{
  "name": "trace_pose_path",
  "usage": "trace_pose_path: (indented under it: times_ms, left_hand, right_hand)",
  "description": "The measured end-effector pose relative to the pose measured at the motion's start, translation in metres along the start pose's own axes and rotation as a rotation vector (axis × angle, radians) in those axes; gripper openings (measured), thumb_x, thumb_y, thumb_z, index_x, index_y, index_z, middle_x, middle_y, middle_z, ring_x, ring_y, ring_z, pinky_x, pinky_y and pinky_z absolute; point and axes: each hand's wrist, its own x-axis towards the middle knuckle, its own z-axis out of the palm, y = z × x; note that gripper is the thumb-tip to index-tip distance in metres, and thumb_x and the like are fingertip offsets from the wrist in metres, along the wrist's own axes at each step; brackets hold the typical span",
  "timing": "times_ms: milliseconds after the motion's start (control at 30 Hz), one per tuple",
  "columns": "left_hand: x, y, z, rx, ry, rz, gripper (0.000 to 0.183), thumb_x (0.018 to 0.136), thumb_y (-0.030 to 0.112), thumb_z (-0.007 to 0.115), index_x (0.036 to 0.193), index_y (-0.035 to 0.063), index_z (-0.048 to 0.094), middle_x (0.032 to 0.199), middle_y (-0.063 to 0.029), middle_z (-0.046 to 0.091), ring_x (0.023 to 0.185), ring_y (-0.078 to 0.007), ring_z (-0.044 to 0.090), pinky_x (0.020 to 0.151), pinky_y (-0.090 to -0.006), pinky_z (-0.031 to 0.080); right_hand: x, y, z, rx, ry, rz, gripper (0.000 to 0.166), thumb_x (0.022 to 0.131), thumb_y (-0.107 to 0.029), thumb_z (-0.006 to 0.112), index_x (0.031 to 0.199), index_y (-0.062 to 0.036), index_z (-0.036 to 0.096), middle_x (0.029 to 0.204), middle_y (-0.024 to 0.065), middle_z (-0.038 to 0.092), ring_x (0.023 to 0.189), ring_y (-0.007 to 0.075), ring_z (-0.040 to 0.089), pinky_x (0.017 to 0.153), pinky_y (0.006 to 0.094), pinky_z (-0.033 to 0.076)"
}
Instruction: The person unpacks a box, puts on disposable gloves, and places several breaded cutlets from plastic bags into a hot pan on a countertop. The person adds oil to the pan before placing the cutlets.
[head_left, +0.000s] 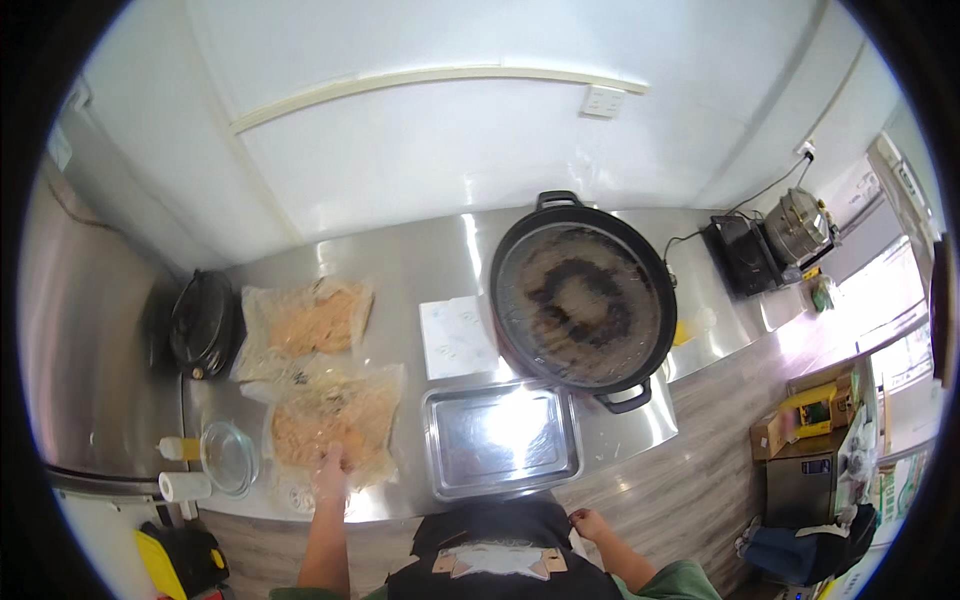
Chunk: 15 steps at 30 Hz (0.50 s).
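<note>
My left hand rests on the near clear plastic bag, which holds orange-tan food, perhaps marinated meat. Whether its fingers pinch the plastic or only press on it cannot be made out. Just behind lies a second plastic bag of similar food. My right hand is low beside my black apron, fingers curled near a white piece of cloth or paper; its grip is unclear. A shallow steel tray sits on the counter between the bags and a large black two-handled pan.
Dark liquid fills much of the pan, whose near handle juts past the tray. At left are a black oval pot, glass bowl, squeeze bottle and white roll. A white box lies mid-counter. Another person is at lower right.
</note>
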Motion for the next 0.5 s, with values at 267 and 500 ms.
trace_pose_path:
  times_ms: [267,500]
  left_hand:
    - [-0.038,0.071,0.182,-0.084,-0.227,0.096,0.022,0.084,0.022,0.062,0.095,0.005,0.054,0.082,-0.0034,0.057,0.075,-0.0146,0.056,0.068,-0.0318,0.047]
    - [-0.059,0.117,0.407,-0.462,-0.483,-0.141,0.017,0.086,0.013,0.057,0.1,0.0035,0.054,0.1,-0.0079,0.058,0.094,-0.0193,0.056,0.079,-0.0328,0.047]
  right_hand:
    - [0.039,0.052,-0.051,0.176,-0.003,-0.086,0.026,0.085,-0.02,0.054,0.097,0.0005,0.065,0.08,0.0135,0.066,0.069,0.0193,0.063,0.064,0.0325,0.05]
    - [0.061,0.123,-0.112,0.61,-0.089,0.254,0.025,0.087,-0.015,0.053,0.1,0.0048,0.06,0.078,0.0145,0.065,0.058,0.0203,0.061,0.051,0.0306,0.05]
